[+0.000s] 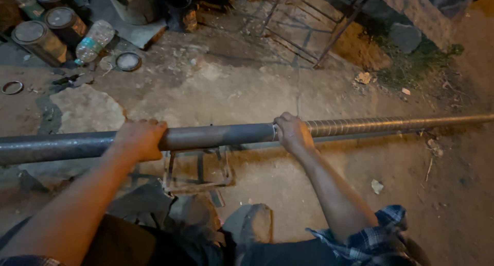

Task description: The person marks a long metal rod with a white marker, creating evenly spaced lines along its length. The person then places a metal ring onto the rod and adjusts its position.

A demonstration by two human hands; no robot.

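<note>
Both the left hand and the right hand curl their fingers over a long dark round metal pipe, whose wire-wrapped stretch begins just beyond the right fingers.

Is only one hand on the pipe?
No: the left hand and the right hand both grip the long pipe, set apart along it.

Bare dirt ahead — cans, rack beyond
</note>
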